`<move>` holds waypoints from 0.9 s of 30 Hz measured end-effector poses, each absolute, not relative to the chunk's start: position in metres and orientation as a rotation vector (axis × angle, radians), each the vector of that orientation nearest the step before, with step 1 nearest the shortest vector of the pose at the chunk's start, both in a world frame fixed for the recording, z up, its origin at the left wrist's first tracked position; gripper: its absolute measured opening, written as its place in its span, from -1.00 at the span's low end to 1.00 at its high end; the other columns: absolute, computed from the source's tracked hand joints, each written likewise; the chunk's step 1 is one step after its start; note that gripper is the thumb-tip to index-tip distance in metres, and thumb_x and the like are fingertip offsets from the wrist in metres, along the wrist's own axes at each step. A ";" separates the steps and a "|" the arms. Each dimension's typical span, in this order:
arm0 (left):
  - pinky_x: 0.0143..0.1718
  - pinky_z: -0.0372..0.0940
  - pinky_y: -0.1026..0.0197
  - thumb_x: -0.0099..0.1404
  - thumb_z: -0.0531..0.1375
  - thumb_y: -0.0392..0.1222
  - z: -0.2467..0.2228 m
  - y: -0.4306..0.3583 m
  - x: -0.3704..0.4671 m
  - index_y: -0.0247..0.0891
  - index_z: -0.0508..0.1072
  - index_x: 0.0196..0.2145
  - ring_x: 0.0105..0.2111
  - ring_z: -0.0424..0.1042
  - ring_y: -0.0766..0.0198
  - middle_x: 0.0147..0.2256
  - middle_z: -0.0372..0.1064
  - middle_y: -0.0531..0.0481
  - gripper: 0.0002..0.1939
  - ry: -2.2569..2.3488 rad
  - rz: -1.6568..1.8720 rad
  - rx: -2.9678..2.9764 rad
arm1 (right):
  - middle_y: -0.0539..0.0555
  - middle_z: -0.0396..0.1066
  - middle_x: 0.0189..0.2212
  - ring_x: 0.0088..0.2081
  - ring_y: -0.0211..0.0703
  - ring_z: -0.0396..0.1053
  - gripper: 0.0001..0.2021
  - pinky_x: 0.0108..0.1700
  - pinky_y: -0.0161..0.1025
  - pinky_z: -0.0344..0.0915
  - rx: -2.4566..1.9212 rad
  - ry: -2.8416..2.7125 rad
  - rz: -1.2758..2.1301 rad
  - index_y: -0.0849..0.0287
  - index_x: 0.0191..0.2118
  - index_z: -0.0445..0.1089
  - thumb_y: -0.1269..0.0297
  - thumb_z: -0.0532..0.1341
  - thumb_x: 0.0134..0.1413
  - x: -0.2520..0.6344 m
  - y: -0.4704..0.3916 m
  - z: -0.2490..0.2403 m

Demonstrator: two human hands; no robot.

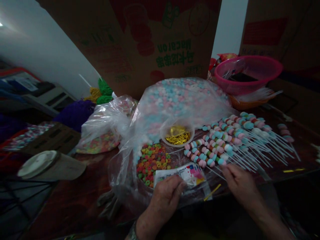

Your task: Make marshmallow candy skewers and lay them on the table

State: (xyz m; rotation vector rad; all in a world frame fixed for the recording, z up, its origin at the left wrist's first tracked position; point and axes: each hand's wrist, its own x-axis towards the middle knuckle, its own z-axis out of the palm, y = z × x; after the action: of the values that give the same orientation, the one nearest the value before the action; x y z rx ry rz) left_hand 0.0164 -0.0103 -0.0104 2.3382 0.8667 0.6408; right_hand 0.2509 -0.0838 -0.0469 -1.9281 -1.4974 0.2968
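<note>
My left hand [168,193] is closed at the lower edge of a white printed plastic packet [180,174] with pink and yellow patches. Pinched fingers of my right hand [238,181] are at the near end of a marshmallow candy skewer [217,160], its stick partly hidden by the hand. Beyond lies a row of similar skewers [235,135] in pink, blue and brown, their white sticks [265,150] pointing right. Small ring candies [153,161] in orange, green and red lie left of the packet. Behind it is a round tub [178,144] of gold twist ties.
A large clear bag [185,96] of pastel marshmallows stands behind, before a cardboard box [140,40]. Left are another candy bag [100,133] and a tilted paper cup [53,165]. A pink basket [250,80] stands back right. A gold tie [212,192] lies near the table's front edge.
</note>
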 end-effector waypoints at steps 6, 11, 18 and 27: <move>-0.25 0.23 0.19 0.36 -0.03 -0.24 -0.007 0.002 0.005 -0.28 0.39 -0.32 -0.33 0.37 0.23 -0.38 0.41 -0.06 -0.79 0.810 0.745 2.366 | 0.19 0.34 -0.46 -0.37 -0.02 0.31 -0.75 -0.31 -0.16 0.23 -2.211 -1.820 -0.092 0.21 -0.49 0.37 0.51 -0.01 0.04 0.299 -0.078 -0.071; -0.24 0.27 0.24 0.36 -0.02 -0.27 0.000 0.006 0.003 -0.29 0.39 -0.27 -0.29 0.39 0.26 -0.33 0.41 -0.07 -0.81 0.820 0.756 2.268 | 0.14 0.44 -0.36 -0.27 -0.10 0.41 -0.75 -0.22 -0.26 0.34 -1.888 -1.760 0.047 0.20 -0.32 0.41 0.36 -0.02 0.16 0.306 -0.092 -0.066; -0.15 0.21 0.20 0.34 0.01 -0.32 0.016 0.011 0.006 -0.27 0.39 -0.23 -0.24 0.38 0.27 -0.27 0.43 -0.04 -0.83 0.707 0.776 2.408 | 0.02 0.45 -0.38 -0.35 -0.23 0.43 -0.83 -0.31 -0.42 0.35 -1.463 -1.716 0.311 0.11 -0.18 0.42 0.33 0.10 0.17 0.296 -0.106 -0.026; -0.15 0.20 0.14 0.37 -0.02 -0.24 0.027 0.010 -0.002 -0.24 0.39 -0.21 -0.25 0.41 0.24 -0.24 0.47 -0.05 -0.80 0.733 0.766 2.584 | 0.04 0.48 -0.34 -0.29 -0.22 0.45 -0.72 -0.27 -0.38 0.37 -1.366 -1.972 0.109 0.05 -0.06 0.37 0.43 0.07 0.15 0.298 -0.104 -0.017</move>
State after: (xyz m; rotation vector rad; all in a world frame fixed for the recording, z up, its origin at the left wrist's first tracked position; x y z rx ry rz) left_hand -0.0020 0.0103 0.0272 2.5841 0.7326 0.7658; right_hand 0.2976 -0.1040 -0.0167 -1.3664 -1.9715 0.1089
